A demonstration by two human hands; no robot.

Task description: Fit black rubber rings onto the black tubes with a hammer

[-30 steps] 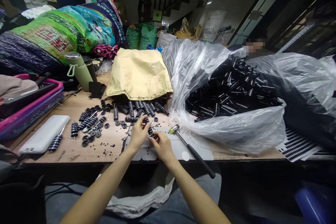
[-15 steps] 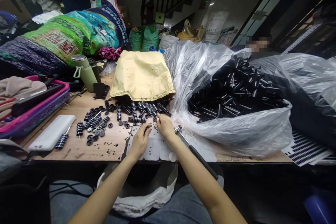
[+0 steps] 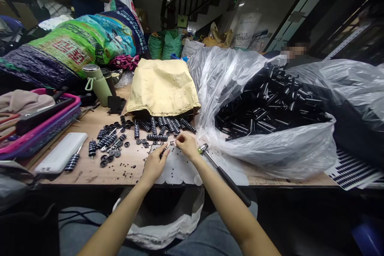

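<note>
Right hand (image 3: 187,146) advanced (grip unclear) | left hand (image 3: 153,165) pinches dark piece (image 3: 164,151) | bag (image 3: 285,150): black tubes (image 3: 265,112)

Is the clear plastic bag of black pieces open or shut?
Open: the plastic bag gapes wide at its mouth, and black pieces show inside.

The person wears faded blue jeans (image 3: 207,232); both slender forearms (image 3: 116,216) are bare, as are the left hand (image 3: 153,165) and right hand (image 3: 187,146).

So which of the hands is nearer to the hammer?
Right. The right hand is just left of the head of the hammer; the left hand is farther left.
</note>
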